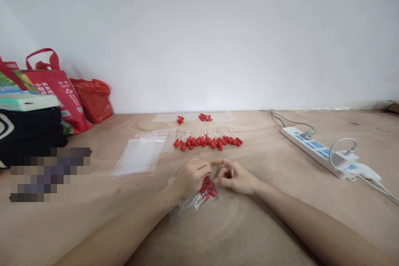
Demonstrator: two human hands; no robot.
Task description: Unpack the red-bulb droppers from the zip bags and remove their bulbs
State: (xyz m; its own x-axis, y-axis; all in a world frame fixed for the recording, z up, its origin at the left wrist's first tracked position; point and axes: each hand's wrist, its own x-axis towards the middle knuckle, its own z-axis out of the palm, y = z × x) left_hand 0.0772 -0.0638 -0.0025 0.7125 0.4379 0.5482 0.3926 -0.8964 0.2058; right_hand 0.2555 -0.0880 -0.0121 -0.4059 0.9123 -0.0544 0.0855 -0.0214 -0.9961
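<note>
Close in front of me lies a clear plastic zip bag (177,213) with several droppers (208,191) inside, their red bulbs toward the right and their clear stems toward the lower left. My left hand (193,176) is closed over the bag's upper side, its fingers curled beside the bulbs. At the bag's right end, my right hand (234,178) pinches the edge between thumb and bent fingers, with the index finger stretched toward my left hand. Beyond both hands, a row of loose red-bulbed droppers (204,139) lies with stems pointing away.
Left of the row is a stack of flat zip bags (140,156). Two bagged groups of droppers (205,117) lie near the wall. A white power strip (314,149) with plugs and cables occupies the right. Red bags (93,97) and a black cloth item (34,133) stand left.
</note>
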